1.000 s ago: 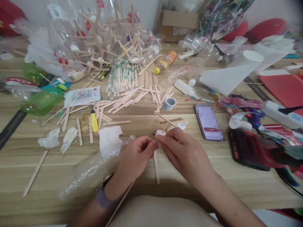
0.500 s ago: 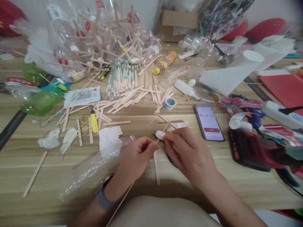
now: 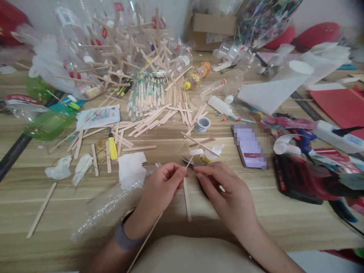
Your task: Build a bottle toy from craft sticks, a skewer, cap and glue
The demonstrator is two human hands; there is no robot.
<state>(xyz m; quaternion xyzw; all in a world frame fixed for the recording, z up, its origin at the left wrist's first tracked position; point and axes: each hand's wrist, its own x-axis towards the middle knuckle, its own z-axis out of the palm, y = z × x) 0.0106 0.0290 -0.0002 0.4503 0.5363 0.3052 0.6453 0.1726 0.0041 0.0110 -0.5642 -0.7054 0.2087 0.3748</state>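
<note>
My left hand (image 3: 167, 184) is closed, with thumb and forefinger pinching a thin wooden skewer (image 3: 148, 237) that runs back under the wrist. At the skewer's far end sits a small white disc-like piece (image 3: 196, 151), seen nearly edge-on. My right hand (image 3: 231, 191) has bent fingers with thumb and forefinger slightly apart, over a dark-handled cutting tool (image 3: 190, 162) whose metal jaws point away left. Whether the fingertips touch the tool is unclear. A flat craft stick (image 3: 187, 201) lies below my hands. Behind them, another stick (image 3: 200, 144) leans across a small white container (image 3: 209, 154).
A phone (image 3: 250, 148) and a red-black power tool (image 3: 298, 178) lie on the right. Craft sticks (image 3: 156, 121), a spool (image 3: 203, 124) and a glue bottle (image 3: 222, 107) lie ahead. Left are a clear plastic bottle (image 3: 108, 206) and a yellow screwdriver (image 3: 112, 148).
My right hand has let go of the white piece and drawn back slightly to the tool. The piece stays at the skewer's end, now nearly edge-on. My left hand keeps its pinch.
</note>
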